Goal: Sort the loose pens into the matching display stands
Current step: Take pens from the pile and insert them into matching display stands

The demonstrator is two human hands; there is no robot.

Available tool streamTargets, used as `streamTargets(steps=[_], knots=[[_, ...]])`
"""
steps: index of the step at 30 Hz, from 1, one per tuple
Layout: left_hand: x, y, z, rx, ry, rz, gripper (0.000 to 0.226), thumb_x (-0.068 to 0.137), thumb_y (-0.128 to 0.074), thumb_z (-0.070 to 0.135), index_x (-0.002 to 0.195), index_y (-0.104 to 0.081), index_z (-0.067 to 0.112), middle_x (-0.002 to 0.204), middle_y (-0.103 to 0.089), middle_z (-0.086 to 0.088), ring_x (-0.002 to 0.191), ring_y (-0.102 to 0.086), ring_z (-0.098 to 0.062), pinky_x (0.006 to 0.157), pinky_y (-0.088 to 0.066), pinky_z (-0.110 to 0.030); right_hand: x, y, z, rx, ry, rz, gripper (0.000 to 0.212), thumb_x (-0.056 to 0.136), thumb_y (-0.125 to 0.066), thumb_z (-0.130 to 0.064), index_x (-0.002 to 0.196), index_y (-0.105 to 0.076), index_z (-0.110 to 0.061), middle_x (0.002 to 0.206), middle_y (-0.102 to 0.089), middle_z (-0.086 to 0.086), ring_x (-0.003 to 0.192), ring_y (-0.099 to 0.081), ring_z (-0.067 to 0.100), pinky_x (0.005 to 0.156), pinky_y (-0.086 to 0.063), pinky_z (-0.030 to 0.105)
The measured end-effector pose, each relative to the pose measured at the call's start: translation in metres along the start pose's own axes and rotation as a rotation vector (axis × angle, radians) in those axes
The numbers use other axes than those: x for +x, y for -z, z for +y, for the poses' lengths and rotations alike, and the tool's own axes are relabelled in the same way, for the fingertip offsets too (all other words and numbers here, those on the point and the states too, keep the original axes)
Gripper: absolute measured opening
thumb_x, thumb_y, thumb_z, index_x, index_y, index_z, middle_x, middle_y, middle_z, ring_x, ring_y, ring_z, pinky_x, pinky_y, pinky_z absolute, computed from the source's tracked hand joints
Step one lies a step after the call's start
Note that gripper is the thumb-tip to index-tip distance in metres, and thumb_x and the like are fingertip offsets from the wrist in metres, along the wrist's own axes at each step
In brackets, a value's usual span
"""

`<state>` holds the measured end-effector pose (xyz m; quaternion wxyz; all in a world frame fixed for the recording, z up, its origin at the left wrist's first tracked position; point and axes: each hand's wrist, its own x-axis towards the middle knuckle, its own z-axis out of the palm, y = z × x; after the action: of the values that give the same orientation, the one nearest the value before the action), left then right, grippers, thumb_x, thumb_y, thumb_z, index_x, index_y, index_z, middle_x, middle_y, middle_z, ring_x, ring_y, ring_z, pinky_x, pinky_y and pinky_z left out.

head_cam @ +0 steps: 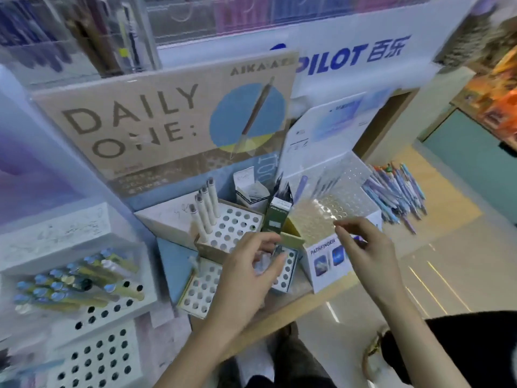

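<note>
Head view: loose pens [397, 194] lie heaped on the surface [444, 197], right of the Pathfinder stand [324, 261]. I judge them light, stiff and slick; pinch mid-barrel. Left hand [251, 267] curls over a holed tray [201, 289], contents unreadable. Right hand [363, 247] hangs loosely curled, apparently empty. Stands crowd together; the surface edge lies near.

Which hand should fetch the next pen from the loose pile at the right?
Right. The right hand hovers over the Pathfinder stand, nearer the loose pens; the left hand sits farther off, over the small holed tray.
</note>
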<state>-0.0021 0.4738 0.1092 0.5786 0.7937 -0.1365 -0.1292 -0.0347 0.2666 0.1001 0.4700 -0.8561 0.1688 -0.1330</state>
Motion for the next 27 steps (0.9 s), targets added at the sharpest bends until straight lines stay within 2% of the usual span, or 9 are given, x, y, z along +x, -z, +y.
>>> streamTargets(steps=[4, 6, 7, 9, 12, 15, 19, 24, 27], knots=[[0.038, -0.059, 0.007, 0.084, -0.04, -0.086, 0.021, 0.089, -0.064, 0.017, 0.108, -0.062, 0.024, 0.106, -0.06, 0.016, 0.1, -0.056, 0.005, 0.085, -0.044, -0.011, 0.048, 0.05, 0.063, -0.107, -0.101, 0.095, 0.01, 0.091, -0.057, -0.007, 0.093, -0.067, -0.009, 0.09, -0.067, 0.0, 0.086, -0.06, 0.014, 0.075, -0.044, 0.026], [0.057, -0.094, 0.007, 0.096, -0.041, -0.104, 0.017, 0.089, -0.063, 0.017, 0.106, -0.063, 0.019, 0.105, -0.061, 0.01, 0.096, -0.058, 0.001, 0.083, -0.044, -0.011, 0.071, 0.074, 0.089, -0.135, -0.133, 0.114, 0.008, 0.09, -0.058, -0.007, 0.092, -0.066, -0.008, 0.089, -0.065, 0.002, 0.086, -0.06, 0.019, 0.076, -0.041, 0.028], [0.066, -0.112, 0.007, 0.102, -0.033, -0.11, 0.017, 0.089, -0.062, 0.02, 0.105, -0.063, 0.017, 0.105, -0.062, 0.006, 0.096, -0.059, -0.003, 0.083, -0.046, -0.014, 0.084, 0.085, 0.102, -0.142, -0.142, 0.112, 0.008, 0.09, -0.058, -0.007, 0.09, -0.066, -0.009, 0.088, -0.065, 0.002, 0.087, -0.06, 0.02, 0.076, -0.04, 0.027], [0.085, -0.15, 0.006, 0.097, 0.023, -0.097, 0.017, 0.088, -0.06, 0.024, 0.101, -0.063, 0.014, 0.103, -0.063, 0.0, 0.095, -0.06, -0.012, 0.085, -0.049, -0.028, 0.11, 0.105, 0.127, -0.161, -0.162, 0.07, 0.007, 0.09, -0.058, -0.009, 0.089, -0.065, -0.011, 0.089, -0.064, 0.001, 0.089, -0.061, 0.022, 0.076, -0.038, 0.025], [0.115, -0.204, 0.008, 0.036, 0.171, -0.061, 0.011, 0.089, -0.061, 0.012, 0.1, -0.062, 0.015, 0.103, -0.064, -0.003, 0.097, -0.061, -0.017, 0.086, -0.05, -0.038, 0.146, 0.133, 0.159, -0.237, -0.186, -0.028, 0.01, 0.091, -0.056, -0.015, 0.091, -0.065, -0.013, 0.095, -0.067, 0.003, 0.091, -0.06, 0.022, 0.072, -0.035, 0.025], [0.152, -0.251, 0.012, 0.002, 0.258, -0.047, 0.027, 0.09, -0.061, 0.013, 0.117, -0.058, 0.015, 0.116, -0.06, -0.005, 0.106, -0.058, -0.016, 0.091, -0.046, -0.028, 0.179, 0.156, 0.186, -0.287, -0.162, -0.094, 0.015, 0.091, -0.055, -0.013, 0.099, -0.067, -0.008, 0.104, -0.066, 0.007, 0.091, -0.059, 0.024, 0.068, -0.029, 0.02], [0.199, -0.306, 0.02, -0.062, 0.342, -0.047, 0.054, 0.091, -0.062, 0.023, 0.139, -0.04, 0.012, 0.141, -0.041, -0.006, 0.131, -0.041, -0.017, 0.099, -0.034, -0.022, 0.205, 0.183, 0.227, -0.289, -0.221, -0.106, 0.02, 0.09, -0.057, -0.012, 0.108, -0.065, -0.007, 0.116, -0.061, 0.013, 0.112, -0.054, 0.027, 0.078, -0.029, 0.02], [0.246, -0.354, 0.004, -0.021, 0.53, 0.057, 0.082, 0.091, -0.061, 0.034, 0.149, -0.013, 0.001, 0.155, -0.015, -0.014, 0.144, -0.016, -0.026, 0.11, -0.021, -0.028, 0.219, 0.202, 0.27, -0.297, -0.323, -0.077, 0.037, 0.091, -0.06, -0.02, 0.124, -0.055, -0.005, 0.13, -0.05, 0.016, 0.124, -0.044, 0.028, 0.094, -0.031, 0.026], [0.265, -0.374, -0.012, 0.064, 0.691, 0.244, 0.105, 0.084, -0.065, 0.047, 0.148, 0.001, -0.004, 0.156, -0.003, -0.021, 0.145, -0.008, -0.033, 0.117, -0.016, -0.037, 0.224, 0.204, 0.289, -0.287, -0.424, -0.108, 0.056, 0.092, -0.06, -0.032, 0.138, -0.04, -0.006, 0.142, -0.037, 0.015, 0.131, -0.037, 0.027, 0.103, -0.031, 0.032]])
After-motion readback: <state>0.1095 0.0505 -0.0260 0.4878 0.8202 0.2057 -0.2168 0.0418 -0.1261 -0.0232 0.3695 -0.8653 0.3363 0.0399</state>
